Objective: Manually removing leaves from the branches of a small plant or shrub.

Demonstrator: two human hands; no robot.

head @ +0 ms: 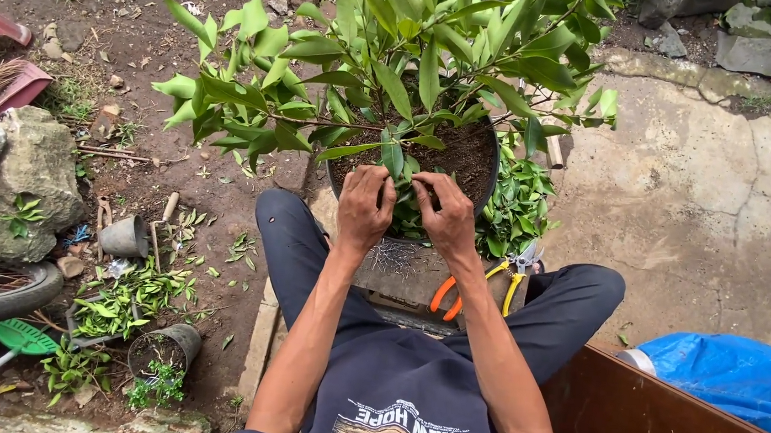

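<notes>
Leafy green shrub in a round black pot (477,155), upper centre of the frame, dark soil showing on the pot's right half. The pot's near rim is hidden behind the hands and cut foliage.

Left hand (365,208) and right hand (445,214) sit side by side at the pot's near edge, fingers curled down and pinching at leaves low on the plant. What exactly each fingertip grips is hard to make out; leaves overlap the knuckles.

Just below the right wrist, a pair of orange-handled pliers (442,294) and yellow-handled pruning shears (511,270) lie on a bench top, partly covered by the forearm. Heap of clipped green leaves (519,209) to the right of the pot.

No packages or signs. Only printed item: white lettering on the dark shirt, bottom centre, seen upside down.

Lower left: two small grey pots (125,237), one tipped over, more cuttings on bare earth. Green plastic broom head (20,336) at the left edge, handle cut off by the frame. Blue tarpaulin (740,374) at lower right, beyond a brown wooden board (653,430). Red plastic object, upper left corner, mostly out of frame.
</notes>
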